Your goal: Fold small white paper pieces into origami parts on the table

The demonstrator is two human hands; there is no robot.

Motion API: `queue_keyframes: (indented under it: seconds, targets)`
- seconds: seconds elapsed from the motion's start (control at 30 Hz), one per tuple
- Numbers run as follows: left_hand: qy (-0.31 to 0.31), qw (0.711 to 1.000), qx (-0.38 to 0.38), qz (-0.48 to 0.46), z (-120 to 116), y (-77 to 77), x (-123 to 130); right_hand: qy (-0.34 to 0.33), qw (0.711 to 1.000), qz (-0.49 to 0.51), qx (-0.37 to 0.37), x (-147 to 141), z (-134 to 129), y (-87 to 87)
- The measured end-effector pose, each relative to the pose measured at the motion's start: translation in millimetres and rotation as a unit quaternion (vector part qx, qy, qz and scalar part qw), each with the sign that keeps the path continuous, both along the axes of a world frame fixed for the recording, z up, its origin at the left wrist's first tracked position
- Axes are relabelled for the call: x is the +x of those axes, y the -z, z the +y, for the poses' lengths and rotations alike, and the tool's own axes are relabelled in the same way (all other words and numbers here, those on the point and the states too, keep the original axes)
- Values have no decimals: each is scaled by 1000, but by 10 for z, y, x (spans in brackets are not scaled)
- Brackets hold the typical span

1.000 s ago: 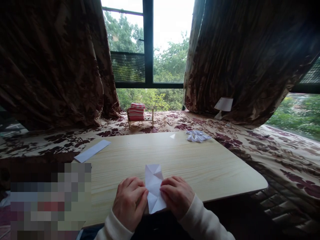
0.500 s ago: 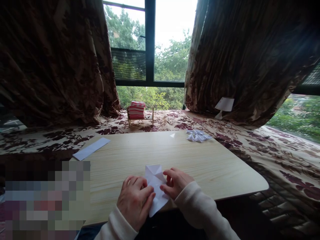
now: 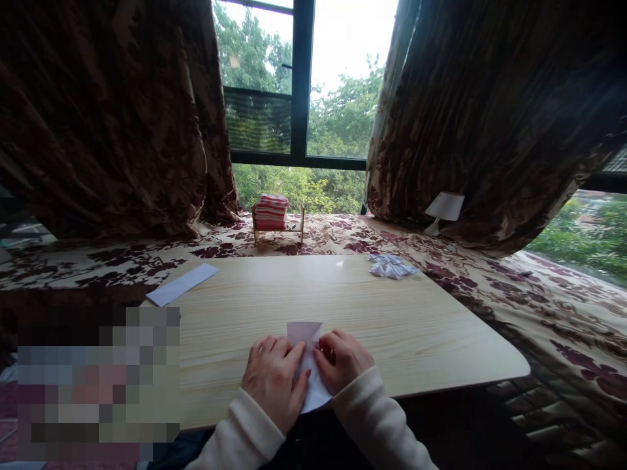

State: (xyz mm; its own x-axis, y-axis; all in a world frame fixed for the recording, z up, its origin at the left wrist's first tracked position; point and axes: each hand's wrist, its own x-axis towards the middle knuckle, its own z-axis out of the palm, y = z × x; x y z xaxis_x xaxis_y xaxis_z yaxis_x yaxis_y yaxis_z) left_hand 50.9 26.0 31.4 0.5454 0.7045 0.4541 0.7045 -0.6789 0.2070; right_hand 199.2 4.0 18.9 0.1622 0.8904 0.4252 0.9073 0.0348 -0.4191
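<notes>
A white folded paper [image 3: 304,331] lies on the pale wooden table near its front edge, between my two hands. My left hand [image 3: 277,378] rests over the paper's left side, its thumb and forefinger pressing on the sheet. On the right side, my right hand [image 3: 343,360] pinches the paper's edge between curled fingers and thumb. Parts of the sheet are hidden under both hands. The paper's top end shows beyond the fingertips and its lower end below them.
A white paper strip [image 3: 183,284] lies at the table's [image 3: 392,326] back left. Several folded white pieces [image 3: 392,266] sit at the back right. Behind stand a small rack with striped cloths [image 3: 271,212] and a white lamp [image 3: 445,206]. The lower left is pixelated.
The paper's upper part now looks folded inward, with a smooth flap showing. My left hand has moved slightly up and right, and my right fingers are more curled. The view has shifted slightly.
</notes>
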Motion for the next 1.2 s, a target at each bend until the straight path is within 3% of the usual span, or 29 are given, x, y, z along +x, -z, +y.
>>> queue_keyframes:
  seconds: [0.33, 0.53, 0.8, 1.2]
  targets:
    - [-26, 993, -67, 96, 55, -166, 103, -69, 992, 76, -77, 149, 175, -28]
    - [-34, 995, -48, 83, 54, -140, 77, -88, 990, 91, -60, 181, 296, -26]
    - [-30, 997, -5, 69, 45, -76, 73, -112, 989, 95, -12, 188, 238, 8]
    - [-15, 996, 36, 79, -22, -37, 67, -200, 972, 122, -19, 393, 203, 4]
